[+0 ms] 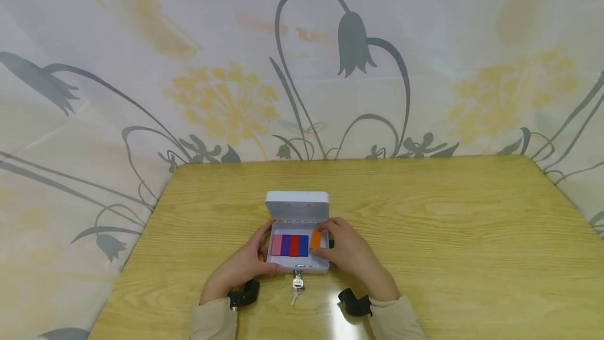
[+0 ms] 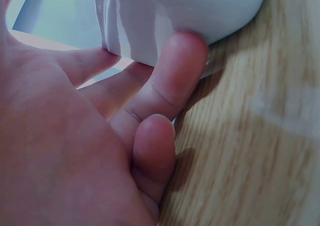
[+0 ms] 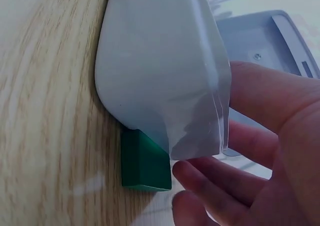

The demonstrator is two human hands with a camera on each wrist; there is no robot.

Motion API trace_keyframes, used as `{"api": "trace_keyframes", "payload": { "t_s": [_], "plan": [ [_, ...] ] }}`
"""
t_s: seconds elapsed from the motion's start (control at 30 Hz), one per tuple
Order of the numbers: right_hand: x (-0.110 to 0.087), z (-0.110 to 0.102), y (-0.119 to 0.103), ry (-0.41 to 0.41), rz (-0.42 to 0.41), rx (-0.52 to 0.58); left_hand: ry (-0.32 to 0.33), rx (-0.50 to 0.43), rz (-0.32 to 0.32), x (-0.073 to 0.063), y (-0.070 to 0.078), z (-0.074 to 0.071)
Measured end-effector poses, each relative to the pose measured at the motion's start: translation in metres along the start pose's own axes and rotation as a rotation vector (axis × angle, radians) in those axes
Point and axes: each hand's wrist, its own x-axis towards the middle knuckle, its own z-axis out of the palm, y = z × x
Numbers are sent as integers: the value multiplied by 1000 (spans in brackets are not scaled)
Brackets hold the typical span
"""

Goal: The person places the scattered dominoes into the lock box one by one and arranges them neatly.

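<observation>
A white metal cash box (image 1: 313,270) stands on the table with its lid (image 1: 298,210) raised. Inside lie a pink block (image 1: 276,244), a purple block (image 1: 285,245), a red block (image 1: 294,245) and a blue block (image 1: 304,245), side by side in a row. My left hand (image 1: 243,261) grips the box's left side, thumb at the front edge; its fingertips touch the wall in the left wrist view. Between thumb and fingers, my right hand (image 1: 351,251) pinches an orange block (image 1: 315,240) at the box's right end. A green block (image 3: 145,161) rests on the table against the box's right side.
Keys (image 1: 297,283) hang from the lock at the box's front. The wooden table (image 1: 448,235) extends to both sides, with a flower-patterned cloth (image 1: 302,93) behind it. Black wrist cameras (image 1: 355,303) sit close to the tabletop.
</observation>
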Motion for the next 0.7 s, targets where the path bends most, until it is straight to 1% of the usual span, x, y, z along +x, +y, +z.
{"api": "trace_keyframes", "payload": {
  "t_s": [0.2, 0.37, 0.5, 0.7],
  "plan": [
    [2, -1, -1, 13, 3, -13, 7, 7, 7, 3, -2, -1],
    [3, 4, 0, 20, -6, -47, -6, 7, 8, 4, -2, -2],
    [3, 8, -1, 43, -5, -69, -19, -16, 17, 4, -2, -1],
    [1, 12, -3, 65, -3, -97, -14, -8, 7, 3, -3, 0]
  ]
}}
